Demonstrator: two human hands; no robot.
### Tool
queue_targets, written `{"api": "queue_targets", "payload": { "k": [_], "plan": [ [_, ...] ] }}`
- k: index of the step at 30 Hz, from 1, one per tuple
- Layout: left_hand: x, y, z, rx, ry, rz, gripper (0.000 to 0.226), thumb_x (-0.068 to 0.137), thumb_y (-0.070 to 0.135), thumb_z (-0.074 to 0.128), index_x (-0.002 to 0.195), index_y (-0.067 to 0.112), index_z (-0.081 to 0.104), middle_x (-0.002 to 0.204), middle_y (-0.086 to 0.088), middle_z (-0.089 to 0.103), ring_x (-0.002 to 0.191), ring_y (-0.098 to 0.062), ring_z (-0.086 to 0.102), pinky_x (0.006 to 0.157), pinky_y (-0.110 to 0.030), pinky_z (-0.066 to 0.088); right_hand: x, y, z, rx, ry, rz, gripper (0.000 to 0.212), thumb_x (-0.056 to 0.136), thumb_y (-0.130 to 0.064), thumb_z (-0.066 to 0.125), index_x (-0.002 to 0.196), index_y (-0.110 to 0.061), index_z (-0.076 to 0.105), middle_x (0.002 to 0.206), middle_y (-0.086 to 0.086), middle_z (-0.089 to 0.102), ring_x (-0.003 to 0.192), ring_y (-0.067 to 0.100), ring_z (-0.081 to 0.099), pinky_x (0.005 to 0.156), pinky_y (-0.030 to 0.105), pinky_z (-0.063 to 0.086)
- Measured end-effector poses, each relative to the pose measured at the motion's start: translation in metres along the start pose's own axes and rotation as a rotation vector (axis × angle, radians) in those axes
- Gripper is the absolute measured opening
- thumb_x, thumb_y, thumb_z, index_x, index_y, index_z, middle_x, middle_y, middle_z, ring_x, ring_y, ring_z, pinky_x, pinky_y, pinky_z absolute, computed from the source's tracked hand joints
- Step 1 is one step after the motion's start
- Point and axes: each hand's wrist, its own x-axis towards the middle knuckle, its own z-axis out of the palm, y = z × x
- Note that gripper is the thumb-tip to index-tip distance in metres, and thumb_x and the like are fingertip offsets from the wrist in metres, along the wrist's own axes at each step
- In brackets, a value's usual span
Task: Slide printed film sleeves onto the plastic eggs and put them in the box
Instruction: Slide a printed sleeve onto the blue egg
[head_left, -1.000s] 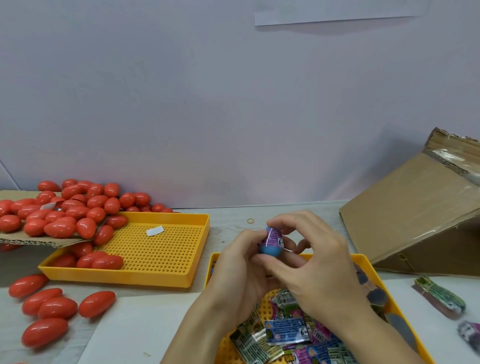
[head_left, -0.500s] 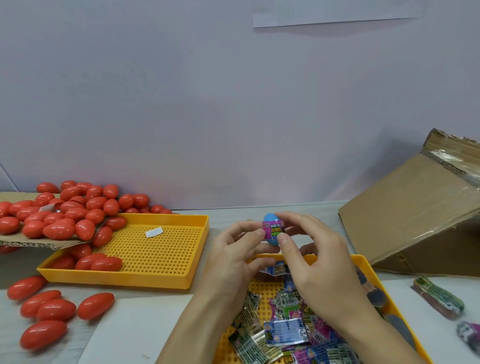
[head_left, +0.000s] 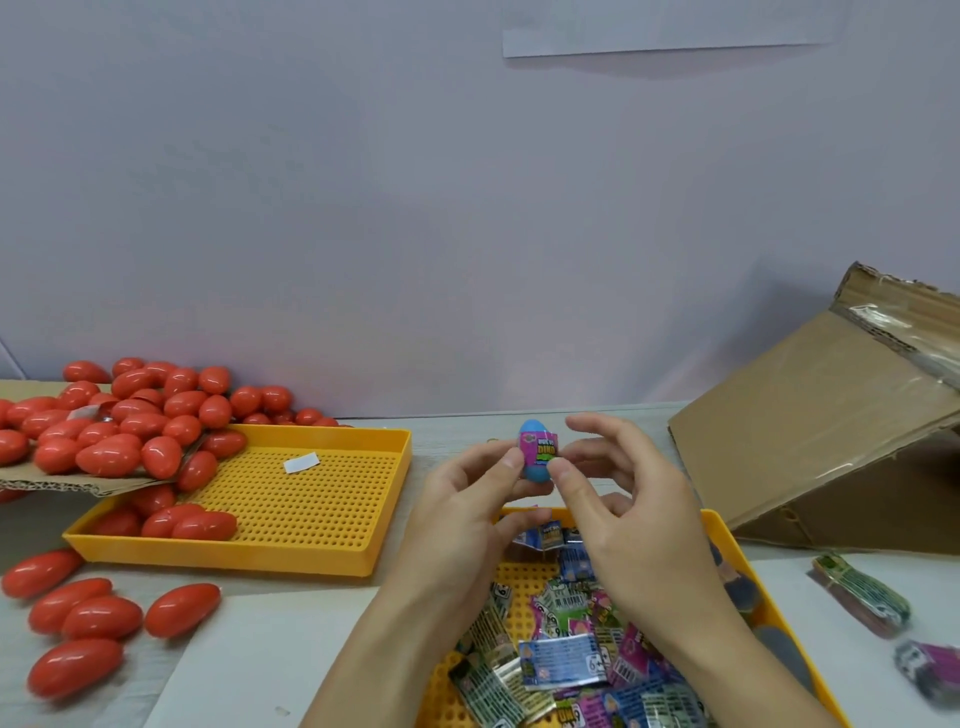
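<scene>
Sleeve tray: nearest, yellow, heaped with loose printed sleeves.
Left hand: fingers pinch the blue egg from its left side.
Right hand: thumb presses the egg's right side; the other fingers are spread, loosely curled.
Egg: upright above the counter, pink sleeve round its middle, both ends bare.
Risk: the slick film may ride up skewed or crease if the pinch is uneven.
Box: far right; a dropped egg would likely roll.
Red eggs: far left, unsleeved.

You've a white paper strip taped up on the wall (pale lilac), plus a small rubber band lying on the desk
</scene>
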Motion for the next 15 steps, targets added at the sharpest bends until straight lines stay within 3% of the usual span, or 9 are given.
{"api": "queue_targets", "payload": {
  "k": [2,5,9,12,14,15],
  "plan": [
    [0.002,0.000,-0.002,-0.010,0.068,0.019,0.021,0.090,0.010,0.063,0.106,-0.003,0.067,0.102,-0.019,0.074,0.087,-0.025,0.071,0.067,-0.028,0.058,-0.001,-0.001,0.002,-0.050,0.030,-0.025,0.026,0.088,-0.025,0.070,0.109,-0.036,0.060,0.090,-0.018,0.067,0.092,0.000,0.065,0.062,0.022,0.058],
    [0.004,-0.001,-0.005,-0.039,0.089,0.032,0.014,0.079,0.008,0.072,0.089,0.001,0.068,0.092,-0.017,0.073,0.083,-0.029,0.072,0.068,-0.031,0.060,-0.005,-0.006,0.008,-0.155,-0.070,-0.066,0.028,0.087,-0.027,0.073,0.107,-0.042,0.059,0.096,-0.019,0.065,0.096,0.001,0.064,0.063,0.017,0.056],
    [0.002,-0.005,-0.006,0.098,0.046,0.075,0.015,0.065,0.026,0.082,0.069,0.016,0.071,0.083,-0.009,0.073,0.082,-0.026,0.072,0.067,-0.028,0.058,-0.007,-0.007,0.011,-0.385,-0.068,-0.100,0.027,0.087,-0.033,0.070,0.112,-0.037,0.061,0.098,-0.023,0.063,0.096,0.000,0.061,0.073,0.022,0.055],
    [0.002,-0.008,-0.004,0.279,0.044,0.122,0.042,0.062,0.046,0.079,0.081,0.010,0.071,0.085,-0.009,0.074,0.082,-0.023,0.073,0.066,-0.031,0.059,-0.009,-0.009,0.013,-0.317,0.012,0.016,0.015,0.089,-0.039,0.065,0.104,-0.037,0.065,0.089,-0.019,0.067,0.089,0.001,0.064,0.069,0.023,0.057],
    [0.003,-0.008,-0.003,0.312,0.077,0.117,0.045,0.069,0.050,0.072,0.090,0.011,0.072,0.085,-0.008,0.075,0.081,-0.021,0.073,0.067,-0.035,0.059,-0.008,-0.010,0.014,-0.232,0.041,0.142,0.002,0.090,-0.040,0.066,0.091,-0.039,0.067,0.084,-0.019,0.070,0.083,-0.001,0.067,0.066,0.018,0.055],
    [0.004,-0.008,-0.002,0.306,0.101,0.108,0.042,0.076,0.050,0.067,0.093,0.012,0.072,0.084,-0.008,0.074,0.080,-0.020,0.072,0.065,-0.035,0.058,-0.007,-0.011,0.013,-0.149,0.054,0.226,0.006,0.091,-0.036,0.066,0.085,-0.038,0.068,0.083,-0.020,0.072,0.080,0.000,0.068,0.063,0.016,0.054]
  ]
}}
